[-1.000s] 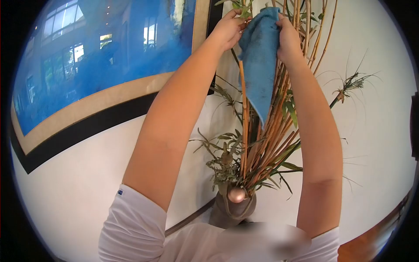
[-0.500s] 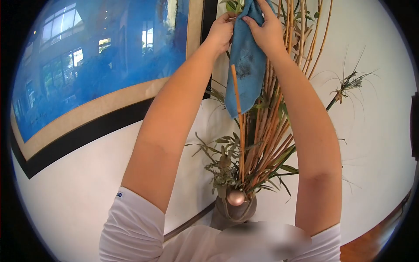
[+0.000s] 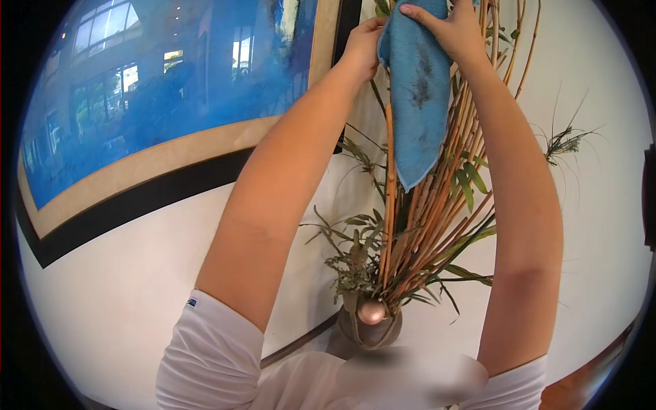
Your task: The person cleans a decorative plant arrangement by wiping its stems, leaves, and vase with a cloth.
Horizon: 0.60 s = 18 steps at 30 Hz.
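A blue cloth [image 3: 420, 96] with a dark smudge hangs down from my right hand [image 3: 456, 31], whose thumb presses on the cloth near its top. My left hand [image 3: 364, 49] is closed at the cloth's left edge, beside green leaves; what its fingers hold is hidden. Behind the cloth, tall brown stems [image 3: 437, 212] rise from a grey vase [image 3: 372, 333]. Green leaves and a round copper-coloured ball [image 3: 372, 312] are at the vase's mouth.
A large blue picture [image 3: 178, 82] in a black frame [image 3: 137, 201] hangs on the white wall [image 3: 130, 294] at the left. A spiky sprig [image 3: 564, 143] sticks out at the right. Brown floor [image 3: 574, 388] shows at the lower right.
Both hands and the cloth have moved to the right in the view. The cloth now hangs wider in front of the stems, and the leaves at the right show more.
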Motion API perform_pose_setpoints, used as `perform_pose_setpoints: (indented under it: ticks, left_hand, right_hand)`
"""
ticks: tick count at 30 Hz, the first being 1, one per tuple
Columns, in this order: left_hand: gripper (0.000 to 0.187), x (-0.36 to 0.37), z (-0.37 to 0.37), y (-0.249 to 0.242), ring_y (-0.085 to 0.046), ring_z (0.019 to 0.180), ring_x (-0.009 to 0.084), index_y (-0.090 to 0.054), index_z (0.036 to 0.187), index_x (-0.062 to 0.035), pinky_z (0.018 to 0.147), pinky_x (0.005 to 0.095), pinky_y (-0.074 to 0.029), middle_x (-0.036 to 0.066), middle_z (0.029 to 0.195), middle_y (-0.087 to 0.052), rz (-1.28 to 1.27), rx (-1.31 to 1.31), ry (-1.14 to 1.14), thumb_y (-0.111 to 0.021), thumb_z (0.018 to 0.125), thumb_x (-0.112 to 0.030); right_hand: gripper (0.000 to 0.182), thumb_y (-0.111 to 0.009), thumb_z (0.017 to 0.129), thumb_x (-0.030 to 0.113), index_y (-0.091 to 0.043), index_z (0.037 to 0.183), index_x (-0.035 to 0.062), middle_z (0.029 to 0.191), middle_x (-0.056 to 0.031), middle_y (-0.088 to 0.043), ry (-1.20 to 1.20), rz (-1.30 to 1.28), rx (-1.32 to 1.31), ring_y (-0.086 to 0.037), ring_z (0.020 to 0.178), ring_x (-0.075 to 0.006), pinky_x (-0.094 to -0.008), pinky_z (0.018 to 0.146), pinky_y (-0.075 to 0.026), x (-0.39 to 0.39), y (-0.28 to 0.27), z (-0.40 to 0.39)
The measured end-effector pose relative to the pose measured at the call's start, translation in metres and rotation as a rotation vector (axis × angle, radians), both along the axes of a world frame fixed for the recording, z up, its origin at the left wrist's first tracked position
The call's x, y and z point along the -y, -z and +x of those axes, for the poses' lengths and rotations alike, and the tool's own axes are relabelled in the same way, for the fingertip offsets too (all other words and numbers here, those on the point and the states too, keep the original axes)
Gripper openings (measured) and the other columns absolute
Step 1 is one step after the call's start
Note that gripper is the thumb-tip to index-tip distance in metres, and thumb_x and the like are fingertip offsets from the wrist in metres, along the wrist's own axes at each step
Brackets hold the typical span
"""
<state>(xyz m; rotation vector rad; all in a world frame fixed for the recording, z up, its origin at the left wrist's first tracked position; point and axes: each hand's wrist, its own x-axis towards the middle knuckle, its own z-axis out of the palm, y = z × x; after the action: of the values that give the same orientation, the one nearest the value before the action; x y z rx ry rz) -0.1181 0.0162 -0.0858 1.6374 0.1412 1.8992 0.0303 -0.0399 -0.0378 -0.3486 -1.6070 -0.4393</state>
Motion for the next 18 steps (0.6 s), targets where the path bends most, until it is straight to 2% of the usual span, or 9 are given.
perform_pose_setpoints:
  ticks: [5,9,15,18]
  left_hand:
    - [0.025,0.011,0.007,0.001,-0.062,0.075,0.0191,-0.054,0.108,0.0025,0.068,0.0314,-0.052,0.012,0.091,-0.062,-0.058,0.046,0.018,-0.052,0.089,-0.013]
    - [0.026,0.009,0.010,0.002,-0.062,0.073,0.0199,-0.054,0.109,0.0029,0.064,0.0322,-0.052,0.014,0.091,-0.062,-0.054,0.042,0.004,-0.053,0.087,-0.012]
    - [0.023,0.005,0.009,-0.003,-0.062,0.072,0.0187,-0.056,0.106,0.0031,0.063,0.0301,-0.051,0.013,0.089,-0.063,0.019,0.025,-0.066,-0.054,0.086,-0.009]
    - [0.022,0.001,0.012,-0.005,-0.061,0.072,0.0180,-0.058,0.104,0.0030,0.063,0.0293,-0.051,0.012,0.087,-0.063,0.044,0.048,-0.071,-0.055,0.086,-0.008]
  right_hand:
    - [0.102,-0.079,0.065,0.022,-0.011,0.139,0.0059,0.131,-0.0259,-0.039,0.047,-0.093,0.172,-0.042,0.120,-0.0357,-0.0379,0.099,-0.037,0.002,-0.002,-0.010]
    - [0.089,-0.076,0.066,0.014,-0.021,0.136,0.0041,0.129,-0.0250,-0.041,0.125,-0.161,0.108,-0.043,0.119,-0.0361,-0.0370,0.099,-0.036,0.002,0.001,-0.022]
    - [0.079,-0.070,0.068,0.003,-0.026,0.133,0.0024,0.124,-0.0227,-0.045,0.031,-0.015,-0.029,-0.045,0.117,-0.0322,-0.0361,0.097,-0.037,-0.014,0.001,-0.023]
    - [0.071,-0.067,0.069,-0.003,-0.029,0.129,0.0011,0.119,-0.0192,-0.047,-0.336,0.048,0.027,-0.047,0.112,-0.0284,-0.0342,0.094,-0.038,-0.028,-0.004,-0.022]
